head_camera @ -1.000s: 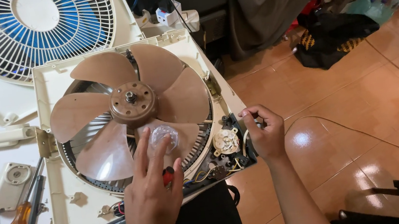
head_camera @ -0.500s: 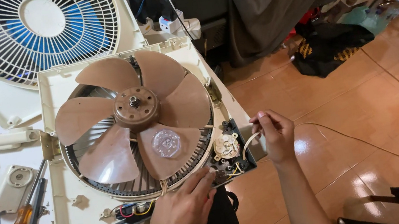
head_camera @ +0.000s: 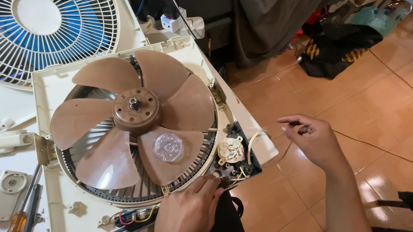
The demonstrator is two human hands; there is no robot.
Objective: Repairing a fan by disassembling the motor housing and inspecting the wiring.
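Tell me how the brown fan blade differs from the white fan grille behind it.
The brown fan blade is a solid set of broad paddles, while the white fan grille is a mesh of thin ribs with blue showing through. The blade sits inside the cream housing, mounted on a central hub; the grille lies apart, beyond the housing's far edge. A clear plastic cap rests on the blade; nothing rests on the grille. Both are round.
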